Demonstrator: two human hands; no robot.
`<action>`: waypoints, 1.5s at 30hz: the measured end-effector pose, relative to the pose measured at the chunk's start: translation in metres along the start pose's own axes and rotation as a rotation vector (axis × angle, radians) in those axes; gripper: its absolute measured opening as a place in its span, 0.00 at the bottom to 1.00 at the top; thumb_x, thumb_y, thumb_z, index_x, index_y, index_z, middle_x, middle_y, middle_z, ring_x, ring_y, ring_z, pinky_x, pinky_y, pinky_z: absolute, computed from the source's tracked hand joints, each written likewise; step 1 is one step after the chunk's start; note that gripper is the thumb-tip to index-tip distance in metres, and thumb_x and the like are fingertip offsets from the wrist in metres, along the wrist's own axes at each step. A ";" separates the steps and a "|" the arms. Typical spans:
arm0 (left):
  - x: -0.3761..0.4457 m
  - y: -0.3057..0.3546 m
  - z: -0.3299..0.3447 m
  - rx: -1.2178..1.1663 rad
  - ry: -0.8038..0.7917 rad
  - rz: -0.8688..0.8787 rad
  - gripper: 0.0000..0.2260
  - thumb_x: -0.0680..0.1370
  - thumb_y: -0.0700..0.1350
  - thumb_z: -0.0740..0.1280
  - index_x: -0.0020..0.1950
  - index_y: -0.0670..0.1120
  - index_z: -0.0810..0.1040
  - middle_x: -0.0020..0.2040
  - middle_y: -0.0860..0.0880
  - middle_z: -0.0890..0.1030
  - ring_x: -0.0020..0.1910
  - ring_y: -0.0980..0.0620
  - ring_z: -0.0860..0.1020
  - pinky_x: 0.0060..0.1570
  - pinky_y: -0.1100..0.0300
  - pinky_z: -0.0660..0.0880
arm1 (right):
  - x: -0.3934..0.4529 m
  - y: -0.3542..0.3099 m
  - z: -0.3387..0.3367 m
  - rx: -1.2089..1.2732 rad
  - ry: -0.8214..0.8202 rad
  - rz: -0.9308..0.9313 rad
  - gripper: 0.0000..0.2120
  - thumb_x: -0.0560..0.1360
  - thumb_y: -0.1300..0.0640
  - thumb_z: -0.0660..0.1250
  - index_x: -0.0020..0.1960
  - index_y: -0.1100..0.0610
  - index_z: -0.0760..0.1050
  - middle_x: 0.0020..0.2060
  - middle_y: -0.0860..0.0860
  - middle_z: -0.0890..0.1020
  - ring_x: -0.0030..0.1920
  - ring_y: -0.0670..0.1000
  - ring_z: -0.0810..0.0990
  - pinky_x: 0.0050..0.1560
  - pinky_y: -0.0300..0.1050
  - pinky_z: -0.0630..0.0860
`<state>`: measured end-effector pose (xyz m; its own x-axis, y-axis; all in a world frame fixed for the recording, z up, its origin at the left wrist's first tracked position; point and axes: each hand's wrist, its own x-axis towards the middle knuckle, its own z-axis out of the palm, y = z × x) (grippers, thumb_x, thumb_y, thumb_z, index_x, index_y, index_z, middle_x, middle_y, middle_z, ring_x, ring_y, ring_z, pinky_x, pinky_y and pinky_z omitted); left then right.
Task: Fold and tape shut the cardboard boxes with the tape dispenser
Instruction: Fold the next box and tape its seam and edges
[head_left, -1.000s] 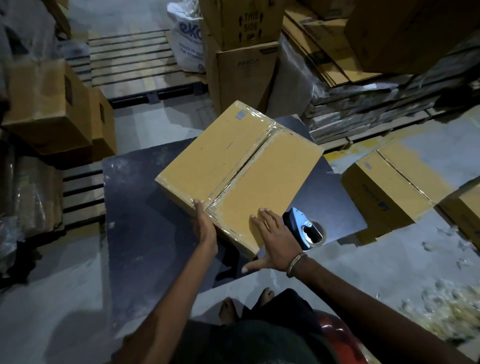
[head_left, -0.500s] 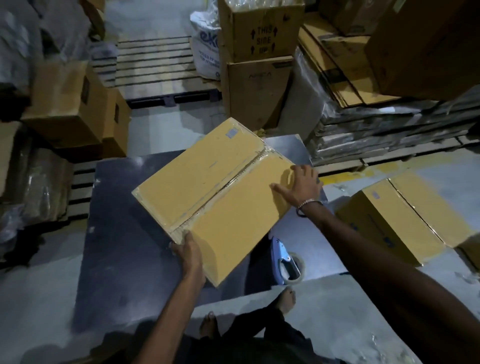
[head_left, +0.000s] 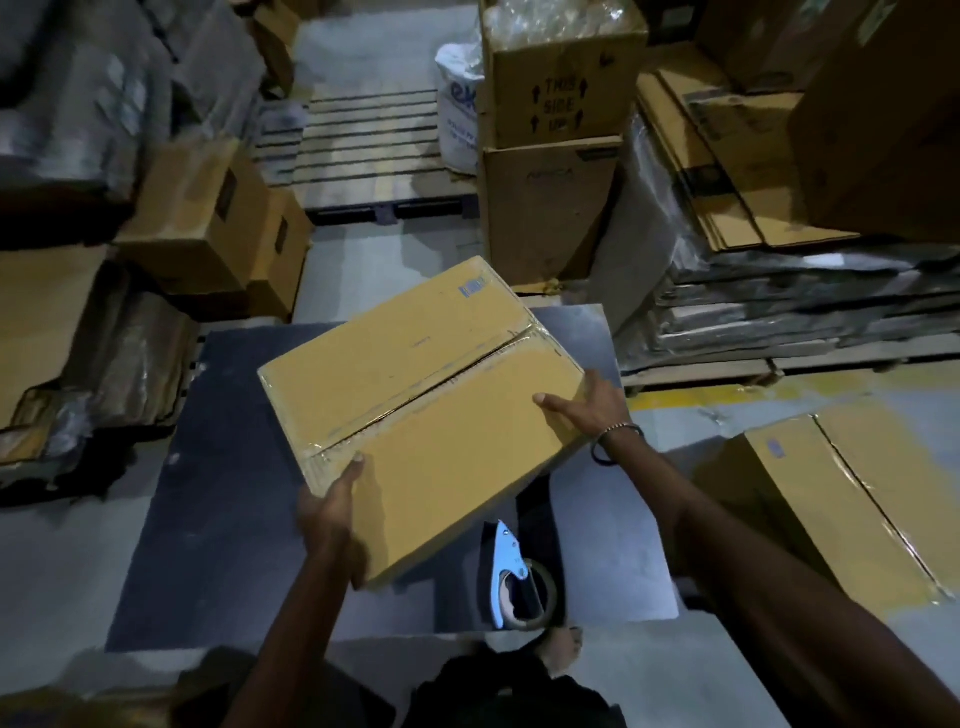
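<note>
Cardboard, this yellow-brown taped box (head_left: 415, 410) we grip at opposite edges with left hand (head_left: 332, 519) and right hand (head_left: 587, 405) above the dark table (head_left: 218, 519) looks sealed, blue tape dispenser (head_left: 511, 577) lying beneath.

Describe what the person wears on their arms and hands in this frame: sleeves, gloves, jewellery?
Both forearms are bare, with no sleeves in view. The left hand has no glove, and no ring or band shows on it. The right hand is also ungloved; its wrist carries a thin metal bangle with a dark, thin band beside it. No watch, tape or markings are visible on either arm.
</note>
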<state>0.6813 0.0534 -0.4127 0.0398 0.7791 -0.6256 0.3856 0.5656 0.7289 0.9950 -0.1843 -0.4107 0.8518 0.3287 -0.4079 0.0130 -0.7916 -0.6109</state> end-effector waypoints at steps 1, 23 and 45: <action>-0.001 0.007 0.008 0.018 -0.038 0.044 0.44 0.59 0.69 0.82 0.70 0.50 0.78 0.64 0.47 0.83 0.61 0.41 0.81 0.65 0.39 0.77 | 0.000 0.007 -0.008 0.044 0.033 0.023 0.56 0.48 0.14 0.68 0.64 0.51 0.74 0.61 0.56 0.81 0.64 0.62 0.77 0.59 0.61 0.79; -0.234 -0.008 0.473 0.461 -1.021 0.444 0.36 0.63 0.68 0.83 0.68 0.58 0.80 0.60 0.53 0.86 0.57 0.45 0.86 0.58 0.43 0.82 | -0.121 0.347 -0.227 0.685 0.951 0.805 0.52 0.58 0.16 0.68 0.70 0.49 0.72 0.67 0.54 0.78 0.70 0.62 0.72 0.67 0.64 0.73; -0.314 -0.232 0.816 1.816 -1.153 1.009 0.57 0.73 0.70 0.73 0.85 0.55 0.35 0.85 0.39 0.35 0.84 0.35 0.47 0.78 0.37 0.59 | -0.034 0.616 -0.229 0.906 0.738 1.156 0.26 0.69 0.55 0.80 0.61 0.61 0.74 0.54 0.58 0.83 0.56 0.61 0.83 0.56 0.52 0.79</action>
<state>1.3318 -0.5434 -0.6124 0.7037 -0.2150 -0.6772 0.0024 -0.9524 0.3049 1.0938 -0.8011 -0.6174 0.2448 -0.6989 -0.6721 -0.8348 0.2005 -0.5127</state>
